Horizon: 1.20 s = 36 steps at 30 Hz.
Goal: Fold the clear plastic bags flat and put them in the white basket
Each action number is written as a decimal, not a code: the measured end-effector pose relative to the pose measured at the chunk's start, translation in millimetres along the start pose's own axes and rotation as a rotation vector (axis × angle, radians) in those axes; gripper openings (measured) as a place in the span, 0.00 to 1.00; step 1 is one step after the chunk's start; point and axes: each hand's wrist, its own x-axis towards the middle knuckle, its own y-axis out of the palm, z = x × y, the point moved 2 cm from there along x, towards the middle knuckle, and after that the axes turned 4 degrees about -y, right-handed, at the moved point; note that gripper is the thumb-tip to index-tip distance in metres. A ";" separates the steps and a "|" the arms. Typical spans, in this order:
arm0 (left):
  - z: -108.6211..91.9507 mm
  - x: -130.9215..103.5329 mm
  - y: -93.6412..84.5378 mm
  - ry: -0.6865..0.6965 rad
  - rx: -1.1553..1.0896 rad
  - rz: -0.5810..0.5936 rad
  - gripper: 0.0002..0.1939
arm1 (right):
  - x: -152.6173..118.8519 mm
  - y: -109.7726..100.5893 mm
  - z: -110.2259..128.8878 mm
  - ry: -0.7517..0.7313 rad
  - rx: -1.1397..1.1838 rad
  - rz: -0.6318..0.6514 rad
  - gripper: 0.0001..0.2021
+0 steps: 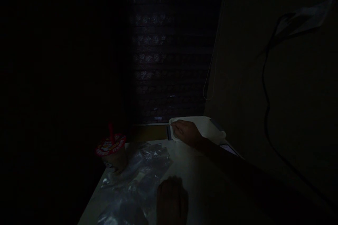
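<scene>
My right hand [186, 132] reaches over the left side of a white plastic bin [206, 126] at the table's far end. Its fingers are curled together, and whatever they may hold is hidden. Close to me, my left hand [172, 200] is low over the white table [195, 182], knuckles forward and fingers bent under. Too little light falls there to show anything inside it. Crumpled clear plastic bags [150, 161] lie just left of my left hand. The bin has grey parts at its ends.
A drink cup [113, 158] with a red printed lid and red straw stands at the table's left edge. A phone-like object [228, 148] lies beside the bin. A dark cable [266, 105] hangs along the right wall. Behind is a dark slatted blind [150, 56].
</scene>
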 end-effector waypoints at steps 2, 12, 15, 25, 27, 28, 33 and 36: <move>-2.3 2.2 -6.8 0.017 0.014 0.019 0.13 | -15.7 10.4 21.0 -0.146 -0.026 0.098 0.13; 8.1 8.9 -29.5 -0.074 0.083 0.092 0.11 | -53.5 85.6 35.7 -0.123 -0.107 0.460 0.15; 5.3 10.7 -30.8 -0.088 0.071 0.134 0.11 | -53.9 95.5 33.9 -0.095 -0.168 0.482 0.12; -1.1 12.0 -31.1 -0.237 0.005 0.185 0.11 | -61.9 56.6 27.1 0.007 -0.031 0.259 0.11; 2.1 10.2 -29.3 -0.230 -0.024 0.113 0.11 | -64.9 42.5 22.4 0.025 0.057 0.197 0.10; 4.2 9.3 -28.5 -0.234 -0.030 0.057 0.12 | -66.6 35.6 19.8 0.035 0.104 0.168 0.10; 13.8 7.6 -25.7 -0.319 -0.014 -0.223 0.24 | -81.1 7.8 11.0 0.094 0.273 0.090 0.08; 15.8 9.4 -28.4 -0.368 -0.041 -0.307 0.33 | -94.7 -4.0 12.1 0.108 0.304 0.102 0.09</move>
